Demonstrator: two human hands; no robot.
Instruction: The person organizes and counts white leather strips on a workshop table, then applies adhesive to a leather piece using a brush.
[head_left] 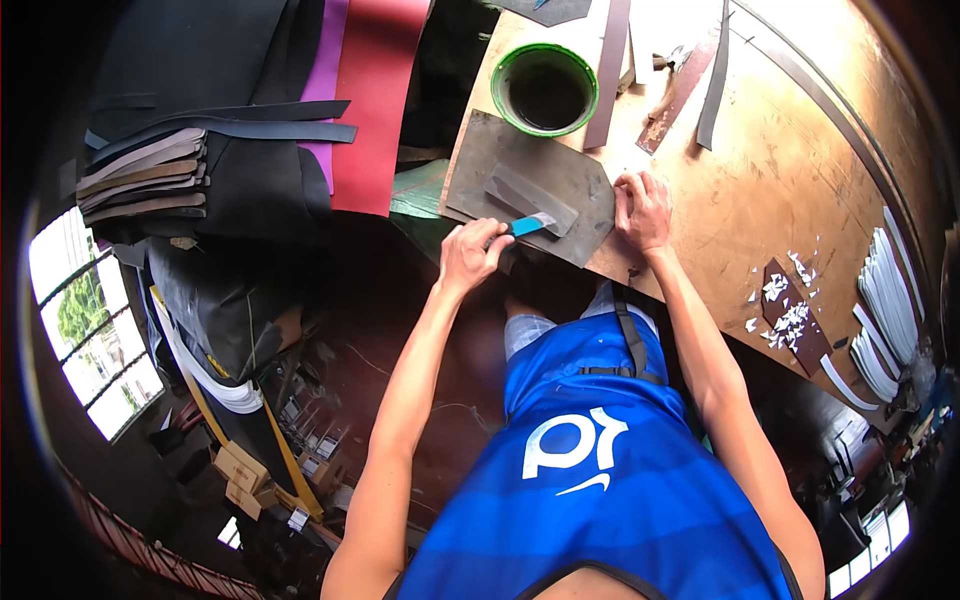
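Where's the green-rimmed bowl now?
In the head view, the green-rimmed bowl sits on the table near its left edge, beyond the blue knife, left of a brown strip.

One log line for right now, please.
left hand: holding blue-handled blade | blade: at gray strip on dark board | right hand: by board's edge | green-rimmed tub: near board

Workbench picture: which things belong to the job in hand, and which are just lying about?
Probably in the job:
- blue tool, in the left hand
- grey strip at its tip
- dark board underneath
- perhaps the green-rimmed pot, close by

Seemingly just lying about:
- white strips
- white scraps
- red sheet
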